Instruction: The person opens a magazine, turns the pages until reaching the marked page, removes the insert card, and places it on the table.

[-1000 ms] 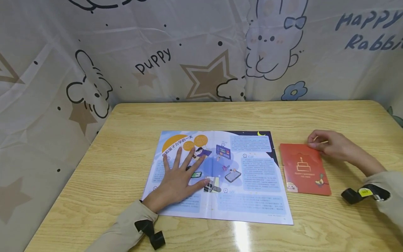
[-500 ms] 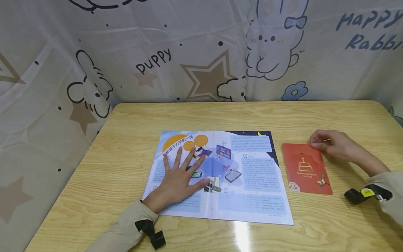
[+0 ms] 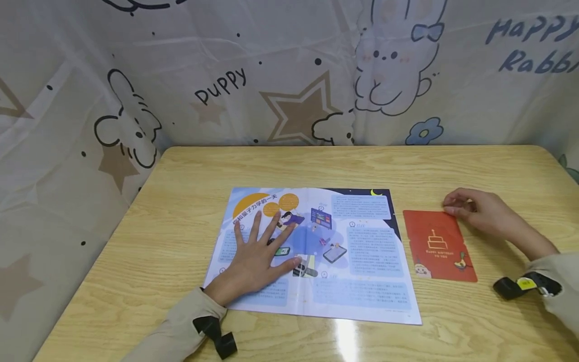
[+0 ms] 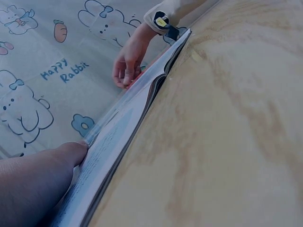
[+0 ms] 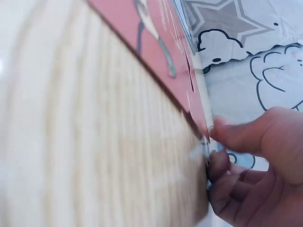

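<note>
An open magazine lies spread on the wooden table, its pages printed in blue with drawings and Chinese text. Spread flat over its left page, my left hand rests with straight, splayed fingers. Right of the magazine is a red birthday card with a gold cake outline. My right hand pinches the card's far right corner between thumb and fingertips. The right wrist view shows the thumb at that corner, with the other fingers curled below it. In the left wrist view, my left thumb lies along the page.
The wooden table reaches back to a cloth backdrop printed with rabbits, stars and lettering. A black strap circles the left sleeve, and another strap the right sleeve.
The right hand and the card shifted slightly right, then a little back left and nearer the person. The left hand and magazine stay in place.
</note>
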The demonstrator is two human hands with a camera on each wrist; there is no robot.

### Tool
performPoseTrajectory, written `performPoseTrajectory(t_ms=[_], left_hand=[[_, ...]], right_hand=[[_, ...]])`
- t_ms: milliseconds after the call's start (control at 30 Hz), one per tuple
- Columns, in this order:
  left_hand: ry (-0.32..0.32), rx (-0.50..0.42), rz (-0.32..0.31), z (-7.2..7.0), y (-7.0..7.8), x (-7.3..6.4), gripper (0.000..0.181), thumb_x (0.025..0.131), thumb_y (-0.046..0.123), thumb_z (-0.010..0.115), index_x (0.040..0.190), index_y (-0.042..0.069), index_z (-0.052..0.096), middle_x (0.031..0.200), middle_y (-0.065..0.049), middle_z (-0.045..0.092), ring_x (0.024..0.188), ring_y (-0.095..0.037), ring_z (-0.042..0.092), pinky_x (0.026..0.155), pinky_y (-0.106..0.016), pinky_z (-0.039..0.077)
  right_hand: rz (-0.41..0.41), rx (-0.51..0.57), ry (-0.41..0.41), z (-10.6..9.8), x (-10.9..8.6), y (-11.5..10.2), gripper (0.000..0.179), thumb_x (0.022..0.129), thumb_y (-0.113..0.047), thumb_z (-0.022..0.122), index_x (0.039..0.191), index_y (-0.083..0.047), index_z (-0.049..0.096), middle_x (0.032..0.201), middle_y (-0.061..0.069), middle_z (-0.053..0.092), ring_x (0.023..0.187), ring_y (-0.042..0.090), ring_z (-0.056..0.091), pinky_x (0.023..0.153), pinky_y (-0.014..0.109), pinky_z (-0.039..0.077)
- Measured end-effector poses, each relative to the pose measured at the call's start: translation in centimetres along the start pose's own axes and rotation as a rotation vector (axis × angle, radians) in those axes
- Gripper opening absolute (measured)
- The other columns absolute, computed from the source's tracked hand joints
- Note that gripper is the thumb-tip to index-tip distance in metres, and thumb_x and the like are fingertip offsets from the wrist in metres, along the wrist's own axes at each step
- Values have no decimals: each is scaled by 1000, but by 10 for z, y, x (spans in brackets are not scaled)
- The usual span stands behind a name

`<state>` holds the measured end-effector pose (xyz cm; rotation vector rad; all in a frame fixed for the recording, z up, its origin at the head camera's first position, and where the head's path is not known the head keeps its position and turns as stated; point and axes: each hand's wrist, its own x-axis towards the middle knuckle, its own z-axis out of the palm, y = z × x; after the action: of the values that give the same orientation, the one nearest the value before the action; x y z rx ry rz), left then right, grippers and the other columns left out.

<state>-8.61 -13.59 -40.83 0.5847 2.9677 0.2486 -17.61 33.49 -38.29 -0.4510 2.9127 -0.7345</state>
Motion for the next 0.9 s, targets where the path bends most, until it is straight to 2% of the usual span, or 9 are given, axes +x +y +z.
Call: performPoseTrajectory(t_ms=[267, 600, 700, 800, 867, 900], left_hand=[[22, -17, 9, 0, 2, -4, 77, 90, 75, 31, 154, 37, 12, 162, -2, 0, 144, -41, -14, 100, -74, -15], [24, 0, 5, 1, 0, -2, 77, 89, 76, 30, 154, 38, 13, 162, -2, 0, 144, -41, -13, 101, -73, -16], [11, -25, 10, 0, -1, -2, 77, 90, 75, 31, 154, 37, 15, 162, -2, 0, 144, -41, -13, 101, -73, -16], [4, -91, 10, -5, -3, -3, 77, 91, 73, 35, 154, 33, 19, 162, -4, 0, 144, -41, -12, 101, -73, -15], [11, -127, -7, -12, -6, -3, 76, 91, 71, 36, 154, 32, 21, 162, -6, 1, 145, -42, -10, 101, -74, -14], [22, -133, -16, -17, -8, -3, 76, 91, 71, 37, 154, 31, 22, 162, -7, 3, 145, -42, -8, 101, -74, -12]], right_hand=[[37, 21, -63, -4, -5, -4, 25, 96, -15, 61, 116, 0, 58, 97, 12, 62, 79, 22, 51, 59, 24, 41], [41, 33, -55, -4, -10, -7, 26, 96, -17, 60, 116, 0, 59, 102, 16, 60, 85, 27, 54, 64, 27, 44], [35, 35, -36, -3, -13, -9, 26, 96, -17, 60, 116, 0, 59, 105, 19, 60, 87, 30, 56, 65, 29, 45], [11, 32, 17, -3, -16, -15, 27, 97, -18, 60, 117, 1, 59, 108, 23, 60, 90, 35, 58, 66, 32, 48], [-7, 12, 65, -4, -19, -24, 31, 97, -22, 60, 118, 2, 59, 114, 25, 59, 94, 39, 58, 69, 39, 51], [-15, -2, 85, -4, -19, -30, 35, 97, -25, 59, 120, 2, 58, 118, 26, 57, 99, 42, 56, 74, 47, 52]])
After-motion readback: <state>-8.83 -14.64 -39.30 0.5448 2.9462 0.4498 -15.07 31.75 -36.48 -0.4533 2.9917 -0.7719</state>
